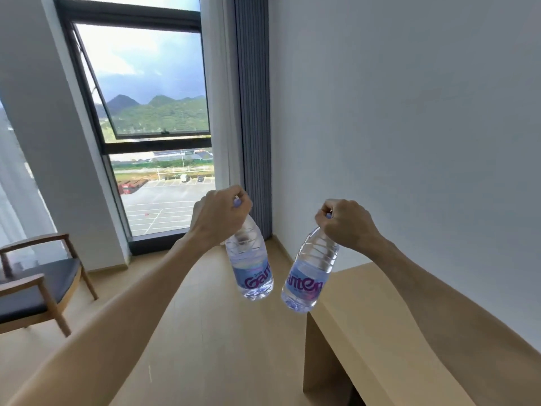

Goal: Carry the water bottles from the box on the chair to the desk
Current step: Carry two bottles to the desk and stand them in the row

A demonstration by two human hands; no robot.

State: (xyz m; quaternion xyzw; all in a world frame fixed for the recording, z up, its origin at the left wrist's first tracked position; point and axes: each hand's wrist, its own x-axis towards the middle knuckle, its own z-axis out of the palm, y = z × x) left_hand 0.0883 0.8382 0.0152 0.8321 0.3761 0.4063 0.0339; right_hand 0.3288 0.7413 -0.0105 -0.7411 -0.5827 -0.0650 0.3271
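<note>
now | left grip (218, 213) holds bottle (251, 265) | right grip (348, 222) holds second bottle (310, 273) (at desk (380, 317) edge)

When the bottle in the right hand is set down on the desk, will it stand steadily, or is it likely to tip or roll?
The right bottle looks nearly full, so probably heavy for its size and fairly steady upright. The right hand holds it only at the cap, tilted, so it may swing and land on an edge above the desk. Its round body would likely roll if it tips.
</note>
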